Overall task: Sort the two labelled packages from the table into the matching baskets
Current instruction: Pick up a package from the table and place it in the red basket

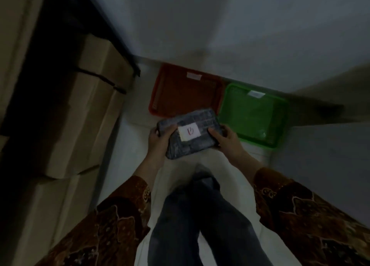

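Package: dark wrapped package [190, 133] with a white label [189, 133], held above the floor between both hands.
Left hand [160, 138]: fingers closed on its left end.
Right hand [225, 138]: fingers closed on its right end.
Baskets: red basket [160, 97] just beyond the fingertips; green basket [280, 121] beyond the right fingers, touching it.
Floor: pale tile floor [140, 145], dim room.
Wall: grey wall [220, 25] behind baskets.
Boxes: cardboard boxes [86, 115] stacked left of the left hand.

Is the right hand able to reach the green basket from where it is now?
Probably yes. The right hand grips the package beside the green basket, and nothing lies between them.
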`<state>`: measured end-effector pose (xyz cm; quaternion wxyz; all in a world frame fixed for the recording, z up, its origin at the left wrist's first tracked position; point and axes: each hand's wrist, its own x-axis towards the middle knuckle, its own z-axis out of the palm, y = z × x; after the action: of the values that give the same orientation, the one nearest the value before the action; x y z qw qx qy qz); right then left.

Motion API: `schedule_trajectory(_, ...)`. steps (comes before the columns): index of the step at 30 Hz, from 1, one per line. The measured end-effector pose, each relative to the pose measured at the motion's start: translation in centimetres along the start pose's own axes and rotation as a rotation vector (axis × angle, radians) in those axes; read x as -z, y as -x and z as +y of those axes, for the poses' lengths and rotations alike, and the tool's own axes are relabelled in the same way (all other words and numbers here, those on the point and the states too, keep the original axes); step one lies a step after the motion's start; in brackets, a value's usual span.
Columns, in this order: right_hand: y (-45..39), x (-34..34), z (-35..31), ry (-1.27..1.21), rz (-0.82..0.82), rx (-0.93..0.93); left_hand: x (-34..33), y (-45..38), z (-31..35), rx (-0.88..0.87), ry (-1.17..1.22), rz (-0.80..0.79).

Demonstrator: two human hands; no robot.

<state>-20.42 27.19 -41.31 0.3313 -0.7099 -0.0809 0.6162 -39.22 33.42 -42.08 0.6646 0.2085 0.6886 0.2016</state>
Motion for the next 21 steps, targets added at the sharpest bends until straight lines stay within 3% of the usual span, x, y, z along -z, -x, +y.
schedule_trajectory(3,-9.5,-1.7,2.5,0.029,0.041,0.068,-2.0,-9.9,-1.6,-0.101,-0.033,0.044)
schedule_trajectory(7,-21.0,-3.3,4.5,0.342,0.145,0.232,-4.0,-22.5,-2.4,-0.273,-0.167,-0.066)
schedule_trajectory(12,-31.8,-3.4,6.0,0.393,0.154,0.209,-5.5,-33.6,-3.1,-0.379,-0.41,-0.124)
schedule_trajectory(15,-34.5,-3.1,7.0,0.272,0.097,0.162,-6.3,-37.0,-3.4,-0.435,-0.527,-0.141)
schedule_trajectory(21,-32.5,-2.2,7.7,0.131,0.002,0.039,-6.2,-36.0,-3.3,-0.464,-0.628,-0.126)
